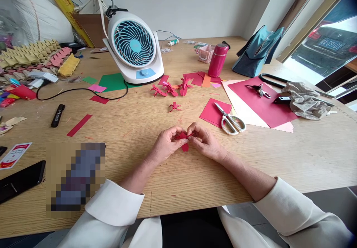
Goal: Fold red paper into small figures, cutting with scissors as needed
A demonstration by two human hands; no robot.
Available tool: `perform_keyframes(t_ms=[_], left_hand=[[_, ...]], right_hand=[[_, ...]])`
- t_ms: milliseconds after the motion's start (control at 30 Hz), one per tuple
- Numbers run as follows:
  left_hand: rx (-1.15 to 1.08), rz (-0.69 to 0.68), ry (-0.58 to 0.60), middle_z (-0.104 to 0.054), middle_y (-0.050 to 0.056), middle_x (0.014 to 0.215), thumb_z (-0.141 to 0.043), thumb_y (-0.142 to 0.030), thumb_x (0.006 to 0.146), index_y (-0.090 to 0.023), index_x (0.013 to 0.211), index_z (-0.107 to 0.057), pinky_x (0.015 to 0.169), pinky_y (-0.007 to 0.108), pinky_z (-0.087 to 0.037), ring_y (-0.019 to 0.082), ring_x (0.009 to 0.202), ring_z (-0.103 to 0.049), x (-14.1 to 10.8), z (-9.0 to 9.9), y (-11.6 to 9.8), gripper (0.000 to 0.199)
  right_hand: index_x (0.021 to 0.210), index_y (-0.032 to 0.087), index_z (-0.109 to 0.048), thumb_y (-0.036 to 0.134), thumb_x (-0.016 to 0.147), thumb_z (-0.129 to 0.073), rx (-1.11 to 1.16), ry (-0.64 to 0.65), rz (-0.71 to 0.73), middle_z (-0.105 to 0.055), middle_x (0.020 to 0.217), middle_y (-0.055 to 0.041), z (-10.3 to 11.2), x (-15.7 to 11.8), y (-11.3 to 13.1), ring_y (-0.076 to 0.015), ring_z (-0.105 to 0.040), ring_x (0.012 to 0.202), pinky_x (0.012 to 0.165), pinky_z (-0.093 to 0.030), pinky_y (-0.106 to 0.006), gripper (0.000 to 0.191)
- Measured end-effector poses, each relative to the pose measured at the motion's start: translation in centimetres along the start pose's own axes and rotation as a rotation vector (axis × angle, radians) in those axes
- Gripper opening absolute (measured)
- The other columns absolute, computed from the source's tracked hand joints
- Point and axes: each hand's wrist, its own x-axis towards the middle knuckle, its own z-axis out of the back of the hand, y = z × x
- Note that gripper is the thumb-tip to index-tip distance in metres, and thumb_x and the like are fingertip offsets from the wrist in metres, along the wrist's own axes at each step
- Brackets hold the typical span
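A small folded piece of red paper (184,146) is pinched between my two hands, just above the wooden table (156,188). My left hand (168,142) grips its left side with thumb and forefinger. On the right, my right hand (205,142) pinches a thin upper part of it. Beyond my hands lies a small folded red paper figure (174,107), with several similar red figures (170,89) behind it. White-handled scissors (233,123) rest partly on red paper squares (213,111) to the right of my hands.
A white and blue fan (135,47) stands at the back, left of a pink bottle (218,60). Large red sheets (264,103) and a blue bag (255,54) are at the right. A black marker (58,115) and a black phone (22,181) lie at the left.
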Motion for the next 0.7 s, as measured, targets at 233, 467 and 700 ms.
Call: perform_keyframes(t_ms=[233,467,700], left_hand=[[0.047,0.020,0.009,-0.074,0.004,0.085,-0.068,-0.023,0.080,-0.014,0.091,-0.067,0.077,0.026,-0.054,0.015,0.078,-0.070,0.08,0.44,-0.16,0.014],[0.084,-0.047,-0.013,-0.074,0.003,0.084,-0.064,-0.026,0.084,-0.015,0.089,-0.068,0.076,0.025,-0.052,0.014,0.078,-0.069,0.14,0.46,0.50,0.013],[-0.083,0.063,-0.028,-0.072,0.002,0.079,-0.072,-0.033,0.078,-0.014,0.087,-0.066,0.069,0.023,-0.051,0.013,0.070,-0.067,0.07,0.10,0.24,0.021]], right_hand=[[0.089,0.019,-0.051,0.020,0.087,-0.054,-0.040,-0.018,0.010,-0.052,0.078,-0.0004,0.17,0.12,0.20,-0.0118,-0.049,0.067,0.061,-0.041,-0.026,0.003],[0.087,0.019,-0.055,0.013,0.084,-0.054,-0.096,-0.025,0.074,-0.055,0.082,-0.0012,0.25,0.18,-0.40,-0.0107,-0.051,0.066,0.060,-0.043,-0.025,0.006],[0.086,0.019,-0.055,0.011,0.082,-0.055,-0.166,-0.051,0.109,-0.055,0.081,-0.0009,0.13,0.04,-0.35,-0.0110,-0.052,0.067,0.061,-0.043,-0.025,0.009]])
